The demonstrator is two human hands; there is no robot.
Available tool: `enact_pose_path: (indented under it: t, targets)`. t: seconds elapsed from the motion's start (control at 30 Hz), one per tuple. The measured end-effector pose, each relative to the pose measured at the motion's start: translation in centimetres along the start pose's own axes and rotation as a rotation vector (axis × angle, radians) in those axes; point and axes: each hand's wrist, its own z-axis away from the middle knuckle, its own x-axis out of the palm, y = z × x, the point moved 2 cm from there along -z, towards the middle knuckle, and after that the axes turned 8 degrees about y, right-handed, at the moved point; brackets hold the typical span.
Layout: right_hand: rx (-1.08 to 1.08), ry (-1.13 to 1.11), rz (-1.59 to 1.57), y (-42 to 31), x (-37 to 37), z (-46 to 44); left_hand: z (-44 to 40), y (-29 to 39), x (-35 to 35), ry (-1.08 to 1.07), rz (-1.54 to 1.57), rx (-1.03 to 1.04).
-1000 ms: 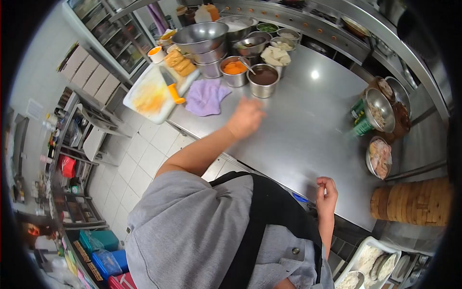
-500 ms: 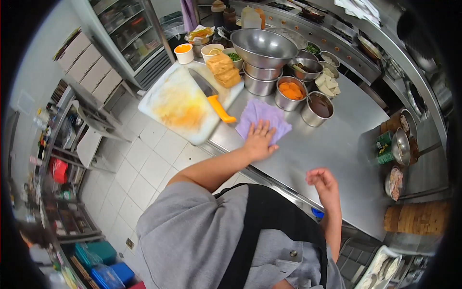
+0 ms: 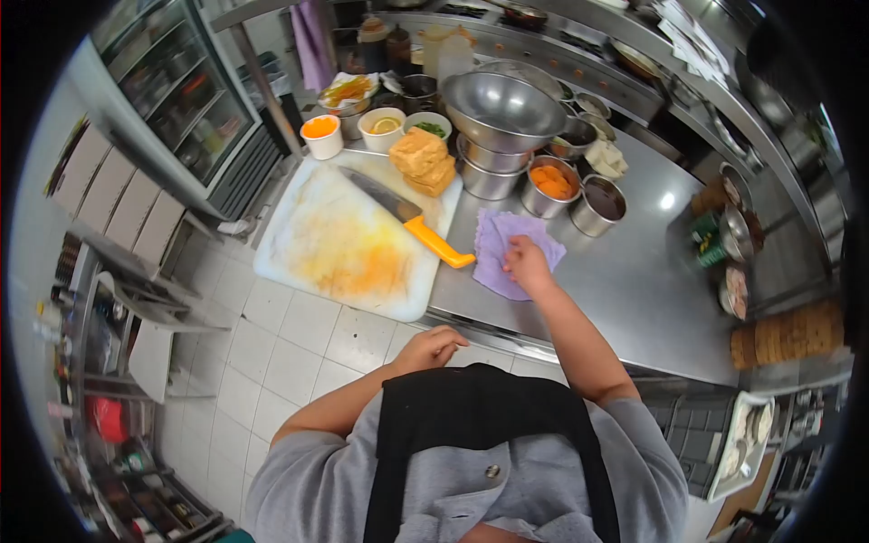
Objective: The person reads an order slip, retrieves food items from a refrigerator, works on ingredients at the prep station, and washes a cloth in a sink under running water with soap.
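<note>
A purple cloth [image 3: 498, 271] lies spread on the steel counter, right of the knife handle. My right hand [image 3: 528, 264] is over it, fingers bent and drawn together on the fabric; the fingertips are partly hidden. Close to my apron, off the counter's front edge, my left hand [image 3: 430, 348] is loosely curled with nothing seen in it. A knife [image 3: 425, 237] with a yellow handle rests on the stained white cutting board [image 3: 294, 262], its handle end beside the cloth. Stacked fried tofu blocks [image 3: 422, 159] sit on the board's far right part.
Behind the cloth stand a large metal bowl [image 3: 503, 109] on stacked pots, a pot of orange slices [image 3: 552, 184] and a pot of dark sauce [image 3: 599, 206]. White tubs [image 3: 322, 138] line the board's far edge. Bamboo steamers [image 3: 786, 333] are at the right.
My left hand has come off the cloth and back toward my body. My right hand has moved forward and left onto the cloth. The view has shifted.
</note>
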Motion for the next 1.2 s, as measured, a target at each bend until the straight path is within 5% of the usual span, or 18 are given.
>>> enact_pose_path:
  t: [0.03,0.13,0.33,0.57,0.63,0.7,0.77,0.97,1.2]
  targets:
    - [-0.417,0.024,0.453,-0.3,0.3,0.1,0.4,-0.2,-0.3,0.073,-0.014,-0.031]
    - [-0.580,0.125,0.764,-3.4,0.0,3.2,1.1,0.6,-1.0,0.074,-0.010,-0.079]
    - [-0.339,0.079,0.840,-3.1,0.9,4.4,2.5,1.9,-2.8,0.093,-0.126,-0.075]
    - [-0.378,-0.019,0.672,-4.0,4.4,-1.0,1.3,1.7,0.3,0.071,-0.045,-0.077]
    - [-0.443,-0.081,0.271,-2.7,4.1,-2.7,0.2,3.5,0.8,-0.006,-0.150,0.027]
    - [-0.609,0.146,-0.038,-2.4,1.8,-0.4,-0.7,4.3,0.9,-0.005,-0.207,0.032]
    - [-0.691,0.264,0.038,-1.9,-1.1,3.3,-1.6,4.7,1.0,0.102,-0.380,0.206]
    - [-0.598,0.251,-0.034,2.9,-5.9,9.8,-8.0,6.9,-3.6,0.433,-0.694,0.236]
    - [-0.534,0.218,-0.146,3.9,-6.1,9.3,-19.2,4.7,-12.0,0.656,-0.936,0.039]
